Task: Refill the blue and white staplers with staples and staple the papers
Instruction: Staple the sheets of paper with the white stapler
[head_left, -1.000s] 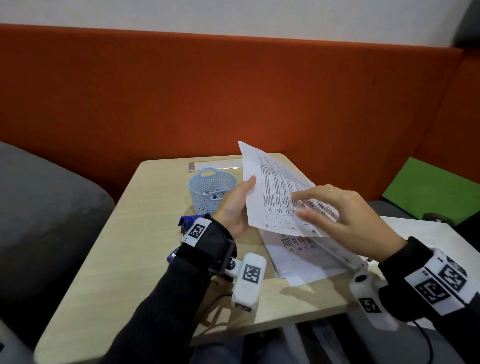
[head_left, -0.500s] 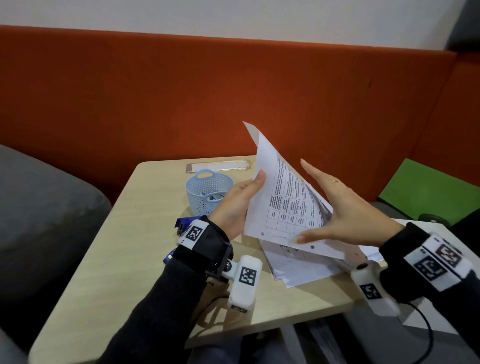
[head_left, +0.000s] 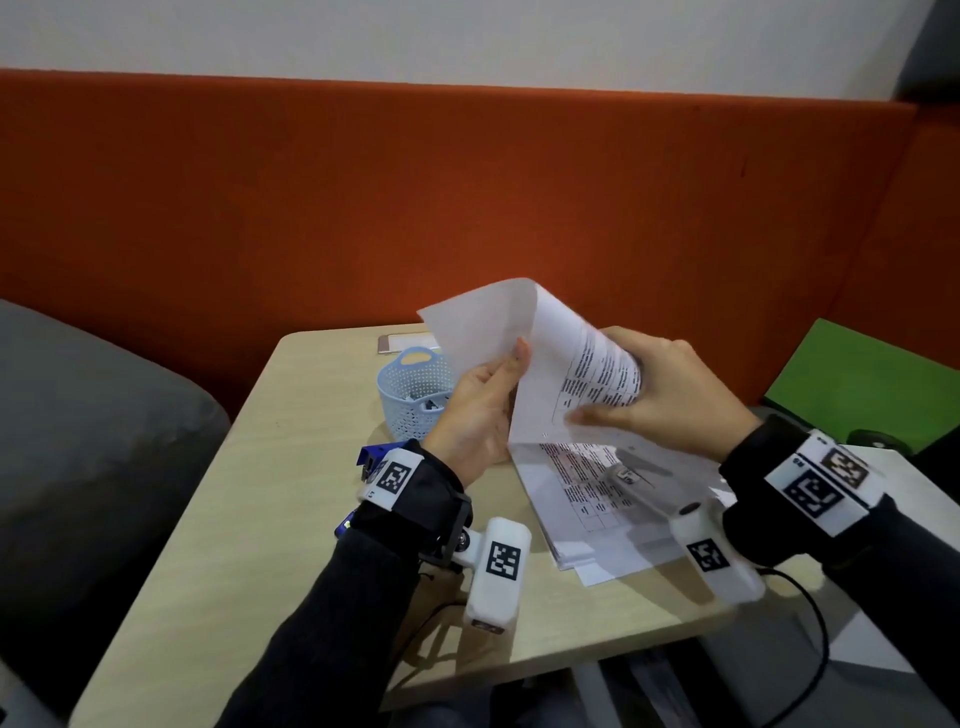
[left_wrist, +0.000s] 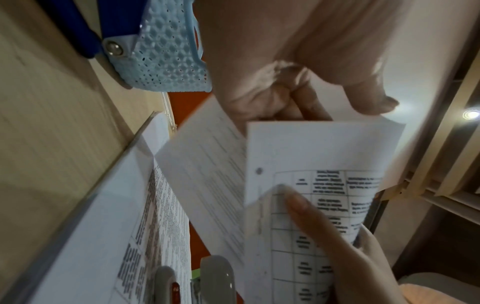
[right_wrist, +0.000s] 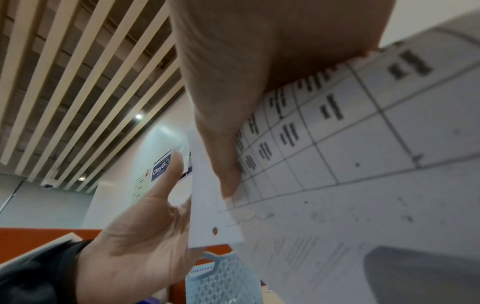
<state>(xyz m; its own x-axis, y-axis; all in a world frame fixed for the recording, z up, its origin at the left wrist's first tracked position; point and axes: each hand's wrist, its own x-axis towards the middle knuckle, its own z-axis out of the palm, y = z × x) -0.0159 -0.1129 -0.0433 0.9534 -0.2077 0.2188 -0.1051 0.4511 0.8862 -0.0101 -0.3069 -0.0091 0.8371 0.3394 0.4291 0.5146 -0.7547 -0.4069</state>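
Observation:
Both my hands hold a few printed sheets (head_left: 540, 348) upright above the table. My left hand (head_left: 493, 395) grips their left edge, thumb in front. My right hand (head_left: 649, 400) pinches the right side, its thumb (left_wrist: 298, 203) pressed on the printed grid, and the sheets curl over it. More papers (head_left: 576, 509) lie stacked below. The white stapler (head_left: 631, 478) lies on that stack under my right hand. Only a bit of the blue stapler (head_left: 371, 460) shows, on the table behind my left wrist; it also appears as the blue stapler (left_wrist: 75, 28) in the left wrist view.
A light blue mesh basket (head_left: 408, 395) stands just left of the lifted sheets, with a phone (head_left: 408, 343) behind it at the far edge of the small wooden table (head_left: 291, 493). An orange backrest rises behind. A grey cushion (head_left: 78, 426) lies left, a green pad (head_left: 878, 384) right.
The sheets have risen from a slant to upright and now curl over at the top. My right hand went from flat fingers on the page to pinching it.

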